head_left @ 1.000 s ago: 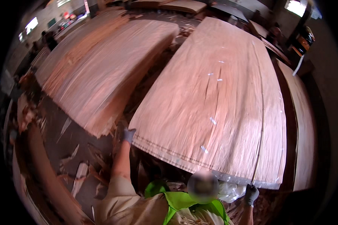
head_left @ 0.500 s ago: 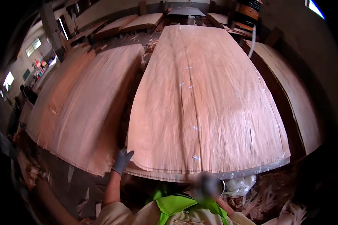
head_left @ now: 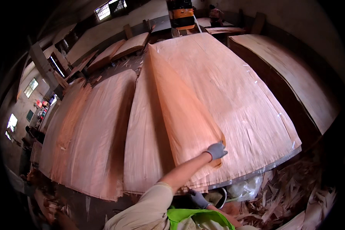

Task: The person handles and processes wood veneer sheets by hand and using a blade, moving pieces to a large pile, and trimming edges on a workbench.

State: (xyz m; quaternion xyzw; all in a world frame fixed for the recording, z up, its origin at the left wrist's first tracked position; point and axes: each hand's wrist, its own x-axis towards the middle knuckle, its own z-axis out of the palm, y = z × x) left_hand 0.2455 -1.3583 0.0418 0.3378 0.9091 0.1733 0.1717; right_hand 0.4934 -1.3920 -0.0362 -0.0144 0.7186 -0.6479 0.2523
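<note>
My left hand [head_left: 217,150], in a grey glove, is closed on the edge of a thin wood veneer sheet [head_left: 180,103]. The sheet is folded over to the right, its orange-toned underside showing. Beneath it lies a wide stack of pale pinkish veneer [head_left: 249,115], with small white tape pieces along its right side. My right hand [head_left: 198,199], gloved as well, is low beside the stack's front edge. Its fingers are dark and partly hidden, so whether it grips anything is unclear. A roundish object [head_left: 214,197] shows just right of it, too dim to name.
Other veneer stacks stand to the left [head_left: 99,130] and right [head_left: 291,73]. A clear plastic bag [head_left: 247,188] and veneer scraps [head_left: 283,191] lie below the front edge. An orange and black machine [head_left: 183,17] stands at the back, with a person [head_left: 215,14] beyond it.
My left hand has gone from the stack's front left corner to its middle, folding the top sheet over rightward. My right hand has shifted slightly left and down. The view has turned.
</note>
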